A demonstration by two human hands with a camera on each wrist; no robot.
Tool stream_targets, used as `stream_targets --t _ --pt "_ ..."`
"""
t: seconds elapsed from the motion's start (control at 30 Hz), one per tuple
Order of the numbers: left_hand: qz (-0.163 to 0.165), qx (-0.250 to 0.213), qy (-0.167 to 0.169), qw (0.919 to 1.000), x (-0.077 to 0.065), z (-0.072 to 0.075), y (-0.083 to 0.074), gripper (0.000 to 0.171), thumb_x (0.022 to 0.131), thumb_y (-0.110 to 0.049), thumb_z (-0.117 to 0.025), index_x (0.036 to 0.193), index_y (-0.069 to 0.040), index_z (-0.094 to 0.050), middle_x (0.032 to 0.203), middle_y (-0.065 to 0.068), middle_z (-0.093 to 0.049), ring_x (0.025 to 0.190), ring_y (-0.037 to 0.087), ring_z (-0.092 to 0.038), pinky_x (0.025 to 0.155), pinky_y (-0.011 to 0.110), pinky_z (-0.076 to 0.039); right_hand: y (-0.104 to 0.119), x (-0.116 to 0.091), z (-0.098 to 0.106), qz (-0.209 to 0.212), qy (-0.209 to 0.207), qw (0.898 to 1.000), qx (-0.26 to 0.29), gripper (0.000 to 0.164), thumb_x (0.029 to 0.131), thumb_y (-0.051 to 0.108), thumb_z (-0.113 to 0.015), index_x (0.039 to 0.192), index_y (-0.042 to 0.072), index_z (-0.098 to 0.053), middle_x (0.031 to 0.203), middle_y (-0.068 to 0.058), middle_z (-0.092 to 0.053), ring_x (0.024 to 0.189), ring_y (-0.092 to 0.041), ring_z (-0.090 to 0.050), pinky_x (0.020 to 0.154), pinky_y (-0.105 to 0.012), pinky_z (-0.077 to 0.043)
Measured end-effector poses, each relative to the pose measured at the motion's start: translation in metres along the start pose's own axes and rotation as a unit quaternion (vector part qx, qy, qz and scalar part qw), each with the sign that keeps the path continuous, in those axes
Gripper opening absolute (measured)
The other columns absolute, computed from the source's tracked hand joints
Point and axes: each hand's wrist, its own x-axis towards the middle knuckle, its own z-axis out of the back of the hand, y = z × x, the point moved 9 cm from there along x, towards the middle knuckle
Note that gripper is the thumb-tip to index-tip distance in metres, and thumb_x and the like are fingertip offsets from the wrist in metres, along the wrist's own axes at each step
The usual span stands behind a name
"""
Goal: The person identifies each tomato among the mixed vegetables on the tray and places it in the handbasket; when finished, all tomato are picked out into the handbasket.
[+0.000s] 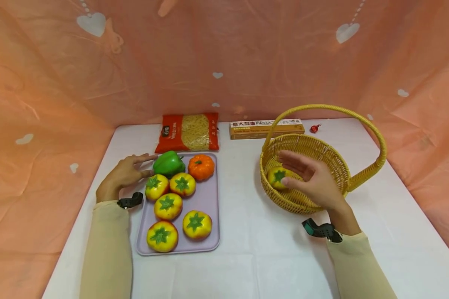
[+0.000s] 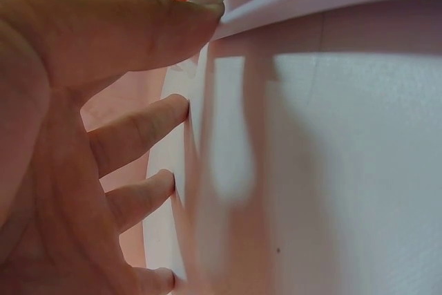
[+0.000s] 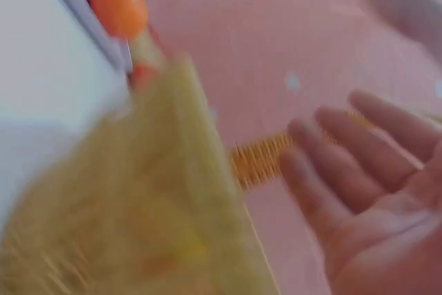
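Observation:
My left hand [image 1: 125,172] is by the left rim of a lilac tray [image 1: 206,199], fingers spread, holding nothing. In the left wrist view its thumb [image 2: 138,29] lies at the tray rim and the other fingertips come down by the tabletop. Closest to it on the tray are a green bell pepper [image 1: 168,165] and a yellow persimmon [image 1: 157,187]. My right hand [image 1: 318,185] hovers over a yellow wicker basket [image 1: 280,203], palm facing left, fingers extended and unfilled. A single yellow persimmon [image 1: 275,178] sits inside the basket, partly covered by the thumb.
Several more persimmons [image 1: 162,236] and an orange pumpkin [image 1: 201,167] share the tray. Behind it lies a red pasta bag [image 1: 194,133]. A pasta box [image 1: 247,132] and a red wrapped candy [image 1: 314,128] stand at the back. The basket's tall handle [image 1: 378,153] arches to the right.

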Motion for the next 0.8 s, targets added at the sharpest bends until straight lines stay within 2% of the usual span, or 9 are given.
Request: stream_targets --t 0.07,0.13,0.23,0.37,0.43,0.6,0.7,0.8 --pt "-0.004 0.006 -0.002 1.0 0.001 0.0 -0.001 0.06 0.095 -0.037 -0.066 0.152 -0.026 -0.047 0.165 0.015 -0.025 0.15 0.053 -0.009 0.113 0.077 -0.008 0.01 -0.002 -0.013 0.033 0.031 0.996 0.078 0.063 0.085 -0.008 -0.074 0.143 -0.002 -0.052 0.143 -0.028 -0.053 0.132 -0.039 -0.054 0.108 -0.037 -0.048" --pt "-0.004 0.008 -0.002 1.0 0.001 0.0 -0.002 0.06 0.095 -0.036 -0.066 0.152 -0.026 -0.047 0.165 0.014 -0.026 0.15 0.052 -0.01 0.114 0.077 -0.009 0.018 -0.005 -0.029 0.056 0.062 0.988 0.13 0.063 0.084 -0.009 -0.073 0.142 -0.007 -0.05 0.143 -0.033 -0.051 0.133 -0.04 -0.054 0.108 -0.04 -0.048" --pt "0.003 0.004 -0.002 1.0 0.001 -0.001 -0.001 0.06 0.095 -0.035 -0.066 0.152 -0.026 -0.047 0.166 0.013 -0.026 0.151 0.052 -0.009 0.113 0.077 -0.008 0.022 -0.007 -0.057 0.069 0.109 0.98 0.152 0.062 0.084 -0.01 -0.073 0.141 -0.008 -0.05 0.143 -0.03 -0.052 0.133 -0.038 -0.054 0.109 -0.042 -0.047" --pt "0.003 -0.009 -0.005 0.9999 0.0 -0.001 0.0 0.059 0.095 -0.034 -0.067 0.151 -0.026 -0.048 0.166 0.015 -0.024 0.151 0.052 -0.007 0.113 0.077 -0.005 0.017 -0.009 -0.095 0.046 0.167 0.976 0.13 0.061 0.084 -0.008 -0.074 0.141 0.0 -0.054 0.144 -0.017 -0.057 0.133 -0.033 -0.055 0.111 -0.045 -0.045" --pt "0.006 -0.015 -0.005 0.9999 -0.001 -0.001 0.001 0.059 0.095 -0.035 -0.066 0.151 -0.027 -0.048 0.166 0.014 -0.023 0.152 0.051 -0.006 0.113 0.078 -0.004 0.011 -0.009 -0.113 0.027 0.193 0.975 0.106 0.06 0.085 0.0 -0.077 0.142 0.007 -0.056 0.143 -0.01 -0.059 0.133 -0.031 -0.055 0.111 -0.043 -0.045" --pt "0.015 -0.021 0.0 0.9997 -0.001 -0.001 0.002 0.059 0.096 -0.035 -0.066 0.151 -0.028 -0.047 0.167 0.012 -0.023 0.152 0.05 -0.005 0.113 0.078 -0.004 0.0 -0.008 -0.15 0.007 0.241 0.969 0.057 0.062 0.084 0.019 -0.083 0.141 0.019 -0.058 0.141 -0.008 -0.062 0.13 -0.032 -0.057 0.111 -0.035 -0.046" --pt "0.014 -0.023 -0.001 0.9996 -0.002 -0.001 0.002 0.06 0.095 -0.034 -0.066 0.151 -0.027 -0.047 0.166 0.012 -0.025 0.152 0.05 -0.006 0.113 0.078 -0.005 -0.003 -0.004 -0.169 0.024 0.258 0.965 0.039 0.063 0.083 0.026 -0.084 0.14 0.019 -0.059 0.14 -0.009 -0.062 0.128 -0.029 -0.059 0.11 -0.034 -0.047" --pt "0.016 -0.029 -0.001 0.9995 -0.002 -0.002 0.002 0.059 0.095 -0.035 -0.066 0.151 -0.027 -0.048 0.167 0.012 -0.023 0.152 0.05 -0.005 0.113 0.078 -0.004 -0.002 -0.001 -0.185 0.057 0.263 0.963 0.012 0.064 0.082 0.029 -0.085 0.139 0.014 -0.06 0.138 -0.008 -0.064 0.126 -0.026 -0.061 0.108 -0.034 -0.049"
